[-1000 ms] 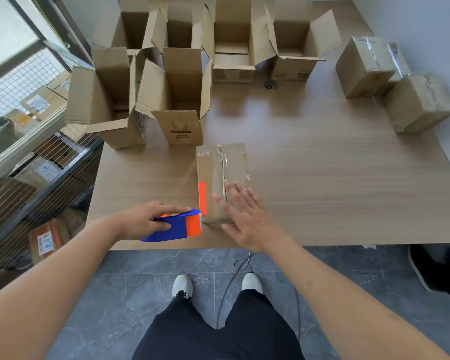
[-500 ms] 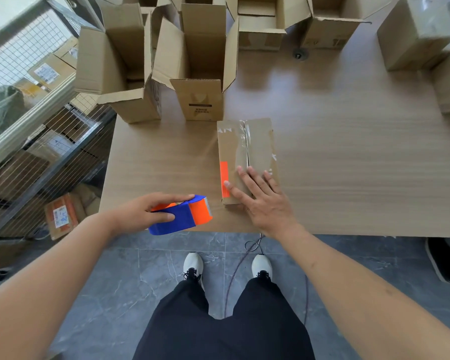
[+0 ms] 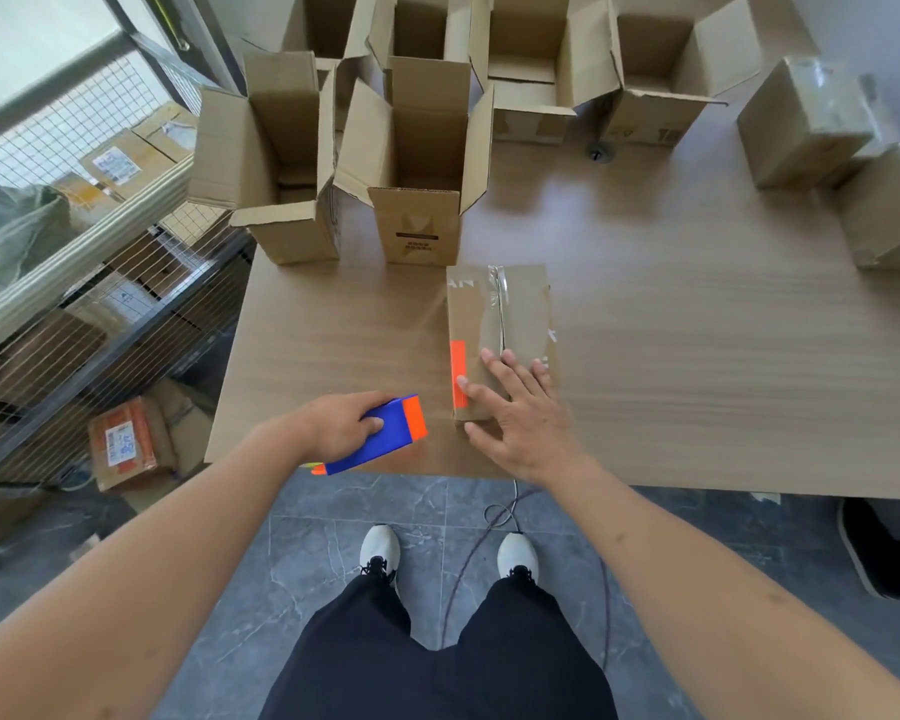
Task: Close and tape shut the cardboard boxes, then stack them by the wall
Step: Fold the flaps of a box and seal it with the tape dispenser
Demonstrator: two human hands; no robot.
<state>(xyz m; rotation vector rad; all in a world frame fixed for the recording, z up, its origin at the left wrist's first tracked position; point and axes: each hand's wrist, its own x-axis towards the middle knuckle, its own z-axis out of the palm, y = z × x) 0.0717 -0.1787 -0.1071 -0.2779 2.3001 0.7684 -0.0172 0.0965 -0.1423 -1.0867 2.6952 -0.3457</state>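
A closed cardboard box (image 3: 494, 309) with clear tape along its top seam and an orange strip on its left edge lies near the table's front edge. My right hand (image 3: 515, 413) rests flat on its near end, fingers spread. My left hand (image 3: 341, 426) grips a blue and orange tape dispenser (image 3: 385, 433) just left of the box, at the table edge. Several open boxes (image 3: 417, 163) stand with flaps up at the back left. Two taped boxes (image 3: 811, 122) sit at the right by the wall.
The wooden table (image 3: 697, 356) has bare room in the middle and on the right. A wire-mesh rack (image 3: 89, 314) with parcels stands on the left. My feet and a cable are on the grey tile floor below. A dark shoe (image 3: 874, 548) shows at the right.
My right hand slid toward the box's near end and lies on it. The dispenser in my left hand has tilted, its orange end turned toward the box. The camera view shifted.
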